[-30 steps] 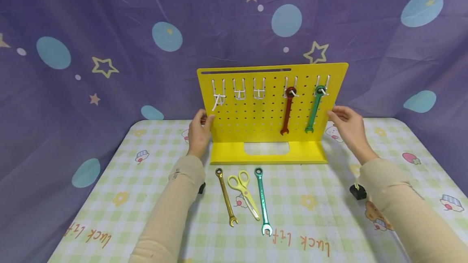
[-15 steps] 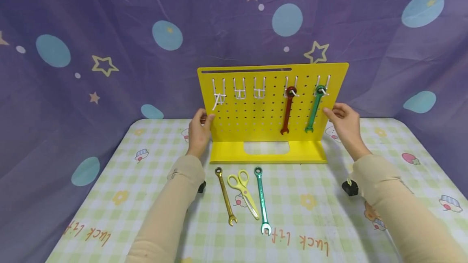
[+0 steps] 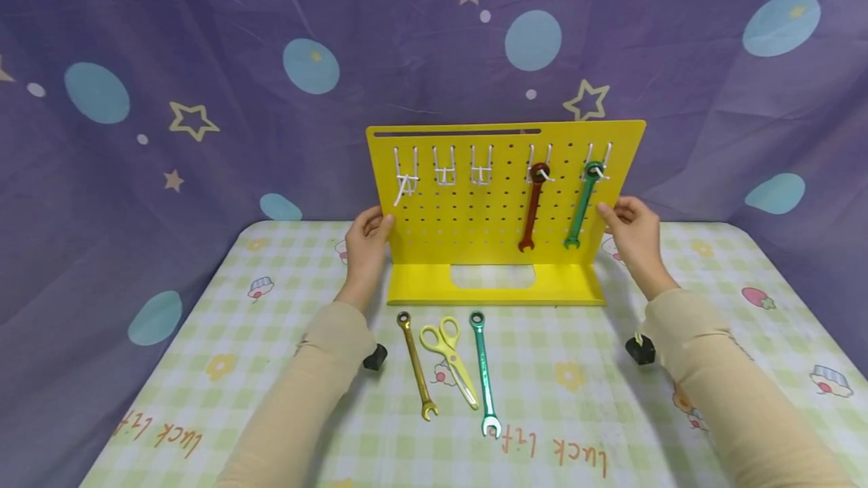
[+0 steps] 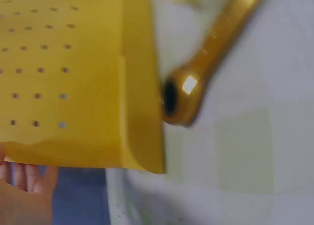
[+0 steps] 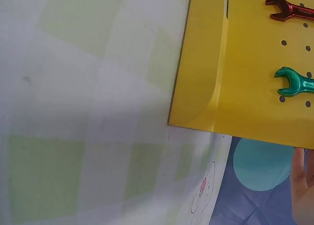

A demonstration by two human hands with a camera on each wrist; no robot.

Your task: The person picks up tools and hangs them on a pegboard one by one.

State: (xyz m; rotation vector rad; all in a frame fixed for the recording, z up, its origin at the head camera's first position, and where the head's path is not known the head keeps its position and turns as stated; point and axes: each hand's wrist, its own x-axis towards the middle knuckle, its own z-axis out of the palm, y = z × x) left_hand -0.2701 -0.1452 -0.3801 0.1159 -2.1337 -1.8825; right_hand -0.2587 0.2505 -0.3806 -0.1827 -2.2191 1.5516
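Note:
A yellow pegboard [image 3: 468, 224] stands upright on its folded base in the head view. My left hand [image 3: 366, 251] grips its left edge, thumb near the front face and fingers partly hidden behind. At the right edge, my right hand [image 3: 637, 239] holds the board in the same way. A red wrench [image 3: 533, 209] and a green wrench [image 3: 581, 209] hang from white hooks on the right side. In front of the base lie a gold wrench [image 3: 417, 367], yellow scissors [image 3: 450, 360] and a teal wrench [image 3: 484, 375].
Several white wire hooks [image 3: 444, 168] are fixed on the board's left half. Beneath everything is a checked tablecloth [image 3: 542, 413]. A purple patterned curtain [image 3: 407, 44] rises behind the table. A black piece [image 3: 640, 350] shows beside the right sleeve.
My right hand has shifted slightly left onto the board's edge. My left wrist and sleeve have moved a little outward. The board and the tools stay almost where they were.

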